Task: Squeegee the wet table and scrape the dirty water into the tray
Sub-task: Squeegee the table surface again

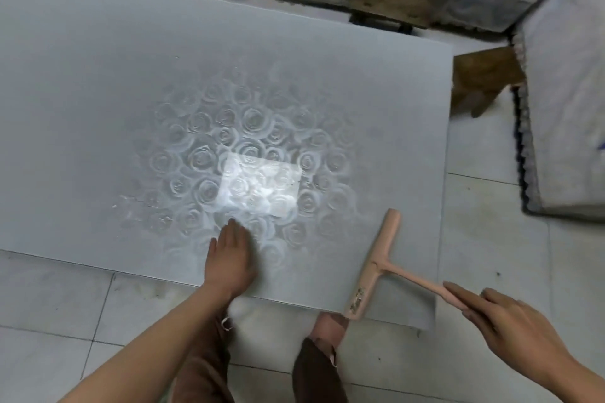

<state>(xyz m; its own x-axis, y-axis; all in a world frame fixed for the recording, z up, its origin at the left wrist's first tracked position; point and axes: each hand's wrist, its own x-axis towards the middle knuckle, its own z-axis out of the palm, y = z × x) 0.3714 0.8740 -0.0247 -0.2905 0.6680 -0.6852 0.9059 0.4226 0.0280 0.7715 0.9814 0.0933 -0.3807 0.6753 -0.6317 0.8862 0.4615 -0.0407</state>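
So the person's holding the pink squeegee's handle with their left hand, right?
Not quite, it's the other hand. The head view shows the right hand holding the handle of the pink squeegee, with the fingers lying along it. The left hand rests flat on the table instead, near its front edge.

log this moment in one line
left hand flat on table | right hand holds squeegee handle | blade on table near right edge

Pink squeegee (376, 267); grey table (82, 108), seemingly rose-patterned.
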